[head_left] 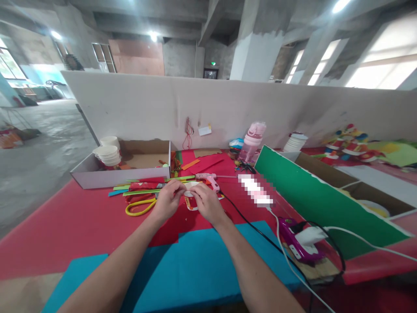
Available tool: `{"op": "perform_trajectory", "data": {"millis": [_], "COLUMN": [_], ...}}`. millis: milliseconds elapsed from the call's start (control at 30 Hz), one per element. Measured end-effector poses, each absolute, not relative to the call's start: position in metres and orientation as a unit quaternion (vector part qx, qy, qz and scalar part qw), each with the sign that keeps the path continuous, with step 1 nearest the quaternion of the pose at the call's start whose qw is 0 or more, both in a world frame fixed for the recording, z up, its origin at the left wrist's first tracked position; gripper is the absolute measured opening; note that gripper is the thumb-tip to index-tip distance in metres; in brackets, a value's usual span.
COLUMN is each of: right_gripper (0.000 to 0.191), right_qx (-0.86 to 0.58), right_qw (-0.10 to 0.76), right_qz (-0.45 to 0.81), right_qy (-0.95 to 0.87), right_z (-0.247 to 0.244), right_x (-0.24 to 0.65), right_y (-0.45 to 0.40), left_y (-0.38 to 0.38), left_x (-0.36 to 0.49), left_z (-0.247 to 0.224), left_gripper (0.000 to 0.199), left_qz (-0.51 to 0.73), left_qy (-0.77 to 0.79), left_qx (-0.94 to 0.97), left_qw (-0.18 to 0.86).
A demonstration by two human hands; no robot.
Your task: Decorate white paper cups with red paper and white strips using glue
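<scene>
A small paper cup (191, 203) with a white rim and red-and-yellow print is between my two hands at the middle of the table. My left hand (169, 200) pinches its rim from the left, fingertips together. On the opposite side, my right hand (207, 202) is closed on the rim too, partly covering the cup. Just behind them lies a pink hot glue gun (208, 178) with a black cord. Yellow-handled scissors (140, 209) rest left of my left hand, their blades hidden, beside coloured paper strips (137, 192).
A white box (120, 177) with stacked paper cups (109, 155) stands at the left, a green-sided box (312, 195) at the right. A purple power strip (301, 248) trails cables. A pink bottle (252, 141) stands near the partition. Blue sheets (195, 265) cover the front edge.
</scene>
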State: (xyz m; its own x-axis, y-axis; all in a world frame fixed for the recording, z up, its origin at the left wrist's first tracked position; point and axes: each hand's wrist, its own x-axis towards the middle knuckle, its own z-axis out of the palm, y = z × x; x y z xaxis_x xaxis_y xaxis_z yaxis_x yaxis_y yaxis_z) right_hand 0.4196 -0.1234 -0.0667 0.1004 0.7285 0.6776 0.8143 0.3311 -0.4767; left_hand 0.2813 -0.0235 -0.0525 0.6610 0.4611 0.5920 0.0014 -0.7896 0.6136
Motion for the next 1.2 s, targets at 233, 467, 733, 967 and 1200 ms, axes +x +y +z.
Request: {"op": "perform_trajectory", "data": {"millis": [233,467,733,967,1200], "right_gripper": [0.024,0.024,0.024,0.025,0.025], "right_qx": [-0.577,-0.592,-0.598,-0.606,-0.598], "right_qw": [0.468,0.478,0.450,0.436,0.468], "right_qz": [-0.052,-0.073,-0.079,-0.064,-0.071], "right_qy": [-0.667,-0.645,-0.659,-0.662,-0.647], "right_z": [-0.068,-0.067,-0.064,-0.065,-0.065], "right_x": [0.420,0.422,0.420,0.418,0.416], "right_y": [-0.124,-0.125,-0.126,-0.126,-0.126], "left_y": [-0.019,-0.015,-0.025,-0.025,-0.022], "left_x": [0.285,0.281,0.280,0.277,0.278], "left_z": [-0.063,-0.058,-0.054,-0.054,-0.056], "left_gripper": [0.011,0.022,0.016,0.023,0.010], "left_qz": [0.387,0.397,0.385,0.335,0.339], "left_qy": [0.180,0.198,0.136,0.101,0.209], "left_qx": [0.786,0.787,0.883,0.931,0.905], "left_qw": [0.447,0.430,0.231,0.102,0.152]}}
